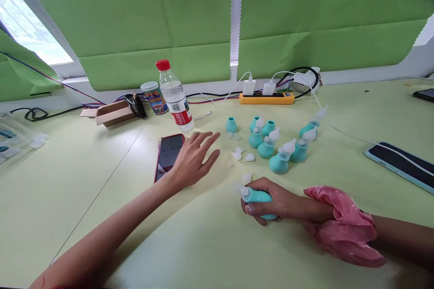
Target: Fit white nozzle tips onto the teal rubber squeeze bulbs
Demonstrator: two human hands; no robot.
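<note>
My right hand [271, 198] is wrapped round a teal squeeze bulb [258, 196], perhaps a nasal aspirator, whose clear tip points left. My left hand [195, 158] hovers with fingers spread beside a phone [168, 156] showing a timer. Between the hands lie small white tips [237, 154], a clear piece [234, 136] and a tiny white ring [230, 164]. Several teal bulbs with white tips [279, 160] stand beyond my right hand. Behind them are bulbs with open necks, one of them a separate teal bulb [231, 124].
A water bottle [176, 99], a patterned canister [155, 98] and a cardboard box [115, 113] stand at the back left. A yellow power strip [266, 98] with chargers lies along the wall. At right is a phone with a light-blue case [403, 165], a white cable across it.
</note>
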